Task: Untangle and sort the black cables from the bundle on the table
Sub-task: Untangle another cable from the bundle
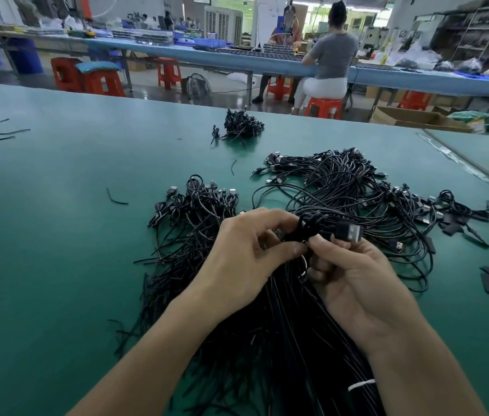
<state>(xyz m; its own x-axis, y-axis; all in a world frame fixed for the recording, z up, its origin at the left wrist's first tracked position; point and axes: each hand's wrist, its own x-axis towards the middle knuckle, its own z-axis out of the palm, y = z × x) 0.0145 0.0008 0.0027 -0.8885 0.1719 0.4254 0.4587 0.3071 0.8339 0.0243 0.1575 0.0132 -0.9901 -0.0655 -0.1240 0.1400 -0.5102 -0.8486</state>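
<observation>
The black cable bundle [282,340] lies on the tabletop [57,235] under both wrists. The left hand [246,253] and right hand [354,280] each clamp a grip on 1 knotted cable [312,225], probably to pick it free. Beyond, a small pile [241,126] sits apart, seemingly sorted.
</observation>
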